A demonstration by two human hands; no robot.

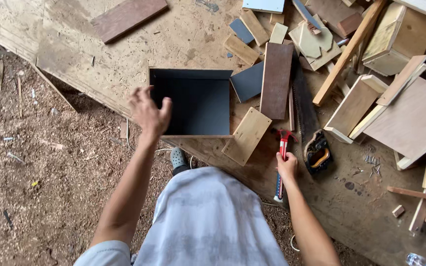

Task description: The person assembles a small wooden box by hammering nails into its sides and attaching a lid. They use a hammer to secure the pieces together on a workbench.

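My left hand [148, 112] is raised with its fingers spread, just at the left side of a square open box [191, 102] with a dark inside and thin wooden walls. It holds nothing. My right hand [287, 166] grips the handle of a red claw hammer [283, 148], whose head lies near a small light wooden board [247, 136]. The box stands on a large sheet of plywood [173, 34].
A hand saw [309, 128] lies right of the hammer. A long brown board [276, 80] and many wood offcuts [371, 74] crowd the right side. Loose nails [372, 165] lie near the saw. Sawdust ground [35, 172] spreads on the left.
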